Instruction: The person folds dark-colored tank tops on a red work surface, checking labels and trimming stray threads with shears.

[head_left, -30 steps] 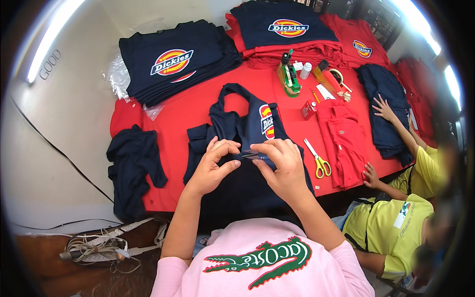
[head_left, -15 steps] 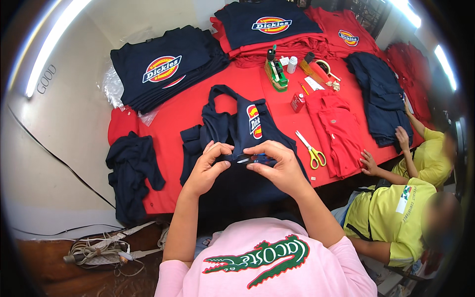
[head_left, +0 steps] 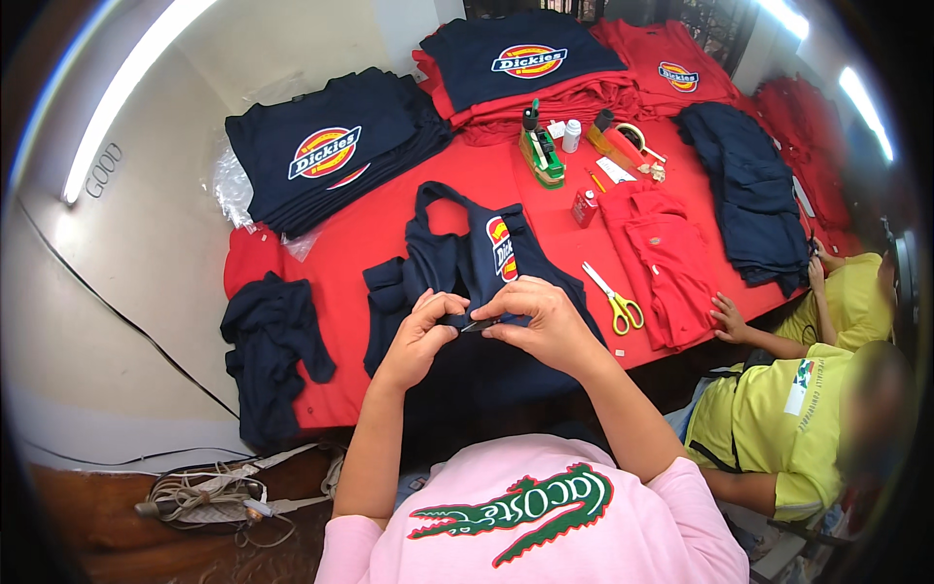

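Observation:
A navy sleeveless shirt (head_left: pixel 457 263) with a round red and yellow print lies folded lengthwise on the red table cover (head_left: pixel 389 214), its lower part hanging toward me. My left hand (head_left: pixel 420 336) pinches the navy cloth at mid-body. My right hand (head_left: pixel 537 319) meets it from the right, fingers closed on the same fold, with a small dark tool between the fingertips that I cannot make out. Both hands touch each other over the shirt.
Stacks of navy shirts (head_left: pixel 326 146) and red shirts (head_left: pixel 574 97) lie at the back. Yellow-handled scissors (head_left: pixel 615 302), a folded red garment (head_left: pixel 666 258), a green tape dispenser (head_left: pixel 540 156) and small bottles sit right. Navy cloth (head_left: pixel 272 341) hangs left. A person in yellow (head_left: pixel 778 409) works at right.
My hands stay on the navy shirt, shifting slightly along the fold. The other person's hands have moved on the garments at the right edge.

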Tool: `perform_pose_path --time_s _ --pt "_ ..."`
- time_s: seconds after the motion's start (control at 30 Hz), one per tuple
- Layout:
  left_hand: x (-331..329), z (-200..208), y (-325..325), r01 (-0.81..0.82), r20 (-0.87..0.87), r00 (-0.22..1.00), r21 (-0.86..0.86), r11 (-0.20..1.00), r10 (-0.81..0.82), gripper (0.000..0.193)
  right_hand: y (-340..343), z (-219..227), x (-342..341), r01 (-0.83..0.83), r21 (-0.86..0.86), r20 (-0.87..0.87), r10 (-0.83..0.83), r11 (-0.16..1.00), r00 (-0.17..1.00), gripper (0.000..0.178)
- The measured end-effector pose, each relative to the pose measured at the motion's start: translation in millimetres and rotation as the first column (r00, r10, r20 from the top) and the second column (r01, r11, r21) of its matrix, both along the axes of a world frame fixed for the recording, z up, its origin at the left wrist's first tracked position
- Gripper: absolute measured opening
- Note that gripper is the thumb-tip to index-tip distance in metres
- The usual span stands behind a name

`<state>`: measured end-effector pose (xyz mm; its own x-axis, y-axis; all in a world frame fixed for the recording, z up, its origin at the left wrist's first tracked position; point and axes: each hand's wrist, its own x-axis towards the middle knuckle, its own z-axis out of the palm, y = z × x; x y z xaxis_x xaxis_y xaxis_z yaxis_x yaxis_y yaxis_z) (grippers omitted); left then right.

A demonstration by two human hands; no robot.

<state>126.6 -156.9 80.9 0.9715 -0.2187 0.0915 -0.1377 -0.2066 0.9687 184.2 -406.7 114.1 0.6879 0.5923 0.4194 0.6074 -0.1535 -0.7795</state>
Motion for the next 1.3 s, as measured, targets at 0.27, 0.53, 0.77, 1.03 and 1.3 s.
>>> perform_pose_path --time_s 0.27,0.53,0.77,1.03,1.3 --pt "2 3 -3 -0.003 -0.021 1.000 -0.048 0.999 0.002 0.013 2 3 0 0.029 -0.022 -0.119 -0.031 0.999 0.992 0.033" --pt "3 -5 4 0.009 -0.021 1.000 -0.015 1.000 -0.010 0.017 8 -5 3 0.028 0.011 0.020 -0.028 1.000 0.999 0.029" --pt "-1 -7 6 0.011 -0.025 1.000 -0.015 1.000 -0.011 0.019 9 0 -5 0.060 -0.011 -0.376 -0.059 0.998 0.925 0.031" --pt "-5 -4 3 -0.022 -0.008 1.000 -0.003 1.000 0.022 0.017 13 -7 -7 0.107 -0.018 -0.237 -0.108 0.994 0.965 0.026" --pt "-6 -11 8 0.016 -0.020 1.000 0.026 1.000 -0.016 0.021 18 -7 -14 0.110 0.003 -0.307 -0.103 0.994 0.946 0.025"
